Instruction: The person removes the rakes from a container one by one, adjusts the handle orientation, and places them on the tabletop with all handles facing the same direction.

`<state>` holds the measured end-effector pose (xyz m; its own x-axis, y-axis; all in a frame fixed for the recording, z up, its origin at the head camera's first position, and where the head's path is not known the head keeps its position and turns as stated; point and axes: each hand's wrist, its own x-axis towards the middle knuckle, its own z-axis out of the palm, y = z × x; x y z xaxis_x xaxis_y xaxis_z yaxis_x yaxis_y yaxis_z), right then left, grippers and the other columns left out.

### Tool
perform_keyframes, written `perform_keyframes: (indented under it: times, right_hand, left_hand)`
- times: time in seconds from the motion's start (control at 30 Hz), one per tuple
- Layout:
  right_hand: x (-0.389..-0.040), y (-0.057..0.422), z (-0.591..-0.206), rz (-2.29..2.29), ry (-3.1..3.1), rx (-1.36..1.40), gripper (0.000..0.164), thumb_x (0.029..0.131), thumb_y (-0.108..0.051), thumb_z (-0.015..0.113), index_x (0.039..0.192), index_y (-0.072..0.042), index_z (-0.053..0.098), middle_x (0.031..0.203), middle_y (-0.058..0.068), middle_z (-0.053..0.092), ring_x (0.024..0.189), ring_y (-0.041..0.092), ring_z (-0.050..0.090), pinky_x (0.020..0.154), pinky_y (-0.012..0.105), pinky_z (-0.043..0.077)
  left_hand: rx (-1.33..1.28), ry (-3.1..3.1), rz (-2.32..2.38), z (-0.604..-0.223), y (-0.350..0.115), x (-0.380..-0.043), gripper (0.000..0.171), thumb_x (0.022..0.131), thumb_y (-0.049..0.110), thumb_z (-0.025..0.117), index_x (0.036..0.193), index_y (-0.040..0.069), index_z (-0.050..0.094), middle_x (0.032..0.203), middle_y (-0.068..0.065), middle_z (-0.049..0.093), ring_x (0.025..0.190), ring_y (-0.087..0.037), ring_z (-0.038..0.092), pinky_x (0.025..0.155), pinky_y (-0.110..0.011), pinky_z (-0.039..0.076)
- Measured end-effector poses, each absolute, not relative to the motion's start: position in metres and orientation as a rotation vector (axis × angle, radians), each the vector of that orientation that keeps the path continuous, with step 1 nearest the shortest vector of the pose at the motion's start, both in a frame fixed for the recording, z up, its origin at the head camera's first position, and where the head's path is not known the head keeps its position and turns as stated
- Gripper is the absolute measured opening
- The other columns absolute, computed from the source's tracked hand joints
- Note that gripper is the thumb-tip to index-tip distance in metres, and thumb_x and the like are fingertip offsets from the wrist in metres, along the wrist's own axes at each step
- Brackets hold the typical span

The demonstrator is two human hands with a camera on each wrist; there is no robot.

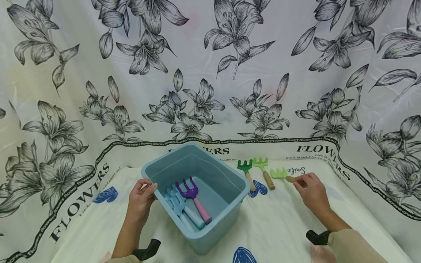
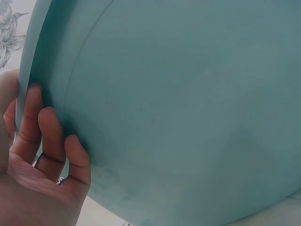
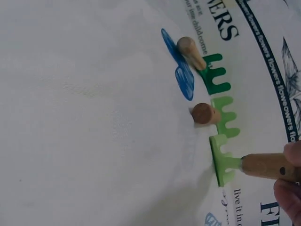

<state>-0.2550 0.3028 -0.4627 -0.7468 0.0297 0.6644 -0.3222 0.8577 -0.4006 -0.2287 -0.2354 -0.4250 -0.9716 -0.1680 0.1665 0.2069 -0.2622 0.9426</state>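
Note:
My left hand (image 1: 140,199) grips the left rim of a blue-grey plastic bin (image 1: 217,233), thumb outside and fingers against its wall in the left wrist view. The bin looks tilted. Inside it lie a purple toy hand rake (image 1: 190,190) with a pink handle and several light blue rakes (image 1: 179,204), partly overlapping. To the right, my right hand (image 1: 310,191) pinches the wooden handle of a light green rake (image 3: 223,162). Beside that rake are another light green rake (image 1: 261,166) and a dark green rake (image 1: 245,166), both with wooden handles, lying on the cloth.
A white cloth (image 1: 276,226) with blue hearts and printed lettering covers the surface. Behind it hangs a flower-patterned curtain (image 1: 204,73), with a black printed band along its lower part. Dark wrist devices (image 1: 317,237) are on both forearms.

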Motion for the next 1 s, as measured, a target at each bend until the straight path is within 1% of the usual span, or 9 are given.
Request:
perform_keyframes:
  times: [0.07, 0.17, 0.23, 0.3, 0.43, 0.6, 0.8, 1.0]
  right_hand:
    - [-0.258, 0.304, -0.465, 0.672, -2.373, 0.184, 0.017, 0.075, 0.001, 0.080, 0.086, -0.002, 0.068, 0.084, 0.007, 0.055, 0.072, 0.024, 0.057, 0.061, 0.036, 0.047]
    - [-0.264, 0.305, -0.468, 0.722, -2.476, 0.123, 0.015, 0.077, -0.001, 0.079, 0.086, -0.002, 0.068, 0.084, 0.010, 0.056, 0.075, 0.027, 0.059, 0.060, 0.038, 0.047]
    - [-0.267, 0.307, -0.470, 0.754, -2.549, 0.076, 0.013, 0.079, -0.003, 0.078, 0.087, -0.002, 0.068, 0.085, 0.012, 0.058, 0.076, 0.029, 0.060, 0.061, 0.039, 0.047]
    - [-0.270, 0.309, -0.472, 0.775, -2.615, 0.028, 0.012, 0.080, -0.004, 0.075, 0.090, -0.001, 0.069, 0.087, 0.015, 0.062, 0.077, 0.030, 0.060, 0.061, 0.040, 0.046]
    - [-0.277, 0.307, -0.477, 0.766, -2.701, -0.025, 0.018, 0.082, -0.004, 0.071, 0.098, 0.003, 0.071, 0.093, 0.020, 0.068, 0.083, 0.035, 0.061, 0.064, 0.042, 0.045]
    - [-0.286, 0.302, -0.482, 0.734, -2.728, 0.003, 0.025, 0.079, 0.000, 0.068, 0.103, 0.007, 0.070, 0.097, 0.023, 0.069, 0.093, 0.042, 0.062, 0.074, 0.049, 0.047]
    - [-0.295, 0.300, -0.491, 0.775, -2.731, -0.110, 0.025, 0.079, 0.003, 0.069, 0.103, 0.007, 0.069, 0.098, 0.022, 0.068, 0.093, 0.038, 0.062, 0.079, 0.051, 0.046]
    - [-0.303, 0.302, -0.498, 0.862, -2.735, -0.209, 0.024, 0.083, 0.003, 0.062, 0.106, 0.006, 0.067, 0.104, 0.023, 0.067, 0.096, 0.038, 0.060, 0.081, 0.051, 0.045]
  left_hand:
    - [-0.048, -1.741, -2.323, -0.425, -0.236, -0.228, 0.011, 0.096, 0.007, 0.061, 0.100, 0.011, 0.051, 0.075, 0.002, 0.062, 0.064, -0.012, 0.056, 0.065, -0.026, 0.049]
    - [-0.042, -1.738, -2.321, -0.426, -0.236, -0.228, 0.013, 0.096, 0.007, 0.061, 0.102, 0.008, 0.049, 0.074, 0.002, 0.062, 0.064, -0.012, 0.056, 0.064, -0.026, 0.049]
    - [-0.036, -1.736, -2.325, -0.426, -0.236, -0.228, 0.017, 0.096, 0.007, 0.061, 0.104, 0.004, 0.047, 0.074, 0.002, 0.062, 0.064, -0.012, 0.056, 0.064, -0.026, 0.049]
    - [-0.031, -1.743, -2.327, -0.426, -0.236, -0.229, 0.018, 0.096, 0.008, 0.062, 0.104, 0.004, 0.046, 0.074, 0.002, 0.062, 0.065, -0.012, 0.056, 0.065, -0.026, 0.049]
    - [-0.017, -1.760, -2.328, -0.426, -0.236, -0.229, 0.020, 0.096, 0.010, 0.062, 0.106, 0.003, 0.046, 0.076, 0.001, 0.063, 0.065, -0.013, 0.057, 0.066, -0.026, 0.050]
    - [-0.001, -1.772, -2.310, -0.424, -0.236, -0.230, 0.022, 0.096, 0.010, 0.063, 0.106, 0.002, 0.045, 0.075, 0.002, 0.062, 0.065, -0.012, 0.057, 0.066, -0.026, 0.049]
    - [0.011, -1.782, -2.315, -0.423, -0.235, -0.230, 0.023, 0.096, 0.011, 0.063, 0.106, 0.002, 0.045, 0.076, 0.001, 0.062, 0.067, -0.012, 0.057, 0.067, -0.026, 0.049]
    - [0.014, -1.762, -2.327, -0.423, -0.234, -0.229, 0.018, 0.096, 0.010, 0.062, 0.104, 0.005, 0.047, 0.075, 0.002, 0.062, 0.065, -0.012, 0.057, 0.065, -0.026, 0.049]
